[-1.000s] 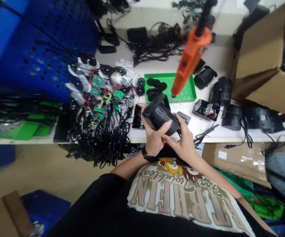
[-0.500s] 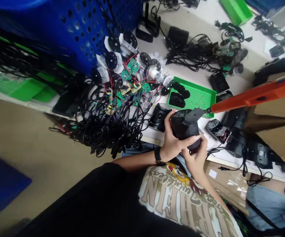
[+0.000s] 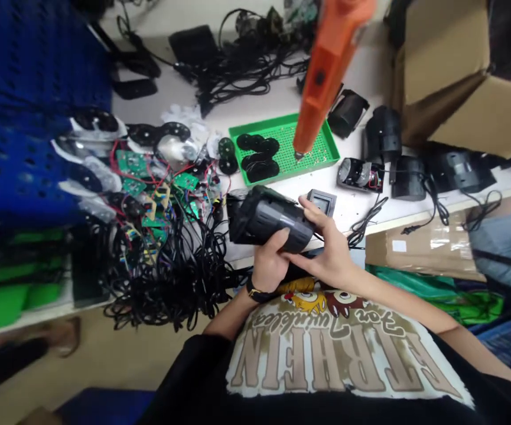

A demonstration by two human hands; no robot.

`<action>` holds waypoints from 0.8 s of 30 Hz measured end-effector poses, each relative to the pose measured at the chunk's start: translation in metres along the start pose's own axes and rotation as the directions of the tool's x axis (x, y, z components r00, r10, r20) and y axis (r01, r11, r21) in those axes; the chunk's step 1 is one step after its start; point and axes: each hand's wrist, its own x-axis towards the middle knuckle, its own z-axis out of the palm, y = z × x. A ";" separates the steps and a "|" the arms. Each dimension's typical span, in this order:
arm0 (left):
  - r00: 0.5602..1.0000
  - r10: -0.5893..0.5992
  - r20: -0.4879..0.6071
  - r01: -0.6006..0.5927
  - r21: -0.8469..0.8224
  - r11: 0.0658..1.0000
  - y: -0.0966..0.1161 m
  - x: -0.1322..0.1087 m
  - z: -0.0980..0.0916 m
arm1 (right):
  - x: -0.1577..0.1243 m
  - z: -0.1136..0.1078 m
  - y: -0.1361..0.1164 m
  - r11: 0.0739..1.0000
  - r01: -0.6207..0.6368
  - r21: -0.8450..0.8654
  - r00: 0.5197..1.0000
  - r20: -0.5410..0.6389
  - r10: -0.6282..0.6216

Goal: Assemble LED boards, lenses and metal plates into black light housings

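Note:
A black rounded plastic housing (image 3: 277, 221) lies on its side in the air at the front of the bench, held between both hands. My left hand (image 3: 270, 265), with a dark watch strap at the wrist, grips it from below, its thumb along the side. My right hand (image 3: 328, 245) is closed around the right end. Beyond it an orange electric screwdriver (image 3: 324, 82) hangs with its bit over a green tray (image 3: 288, 175) of black discs and small screws. A square dark grey plastic part (image 3: 323, 202) lies just behind my right fingers.
Wired circuit boards (image 3: 133, 162) and tangled black cables (image 3: 171, 283) crowd the left, beside a blue perforated crate (image 3: 38, 118). Several black housings (image 3: 408, 177) and an opened unit with red wires (image 3: 360, 175) stand right. A cardboard box (image 3: 448, 53) is at the back right.
The housing has turned from upright to lying sideways, away from the screwdriver's bit. Both hands have shifted their grip. The view has swung to the right.

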 end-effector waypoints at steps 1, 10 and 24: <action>1.000 0.005 0.005 -0.006 0.036 0.999 0.000 -0.001 -0.002 | -0.001 -0.001 0.001 1.000 -0.008 0.025 1.000 -0.001 0.008; 0.999 0.033 -0.035 -0.026 0.173 0.985 -0.002 -0.005 0.006 | -0.007 0.009 0.016 0.981 0.070 0.181 0.992 -0.115 -0.049; 0.985 0.169 0.040 -0.173 0.315 0.933 -0.001 0.002 0.015 | 0.015 -0.011 0.010 0.718 -0.482 0.502 0.876 0.278 0.394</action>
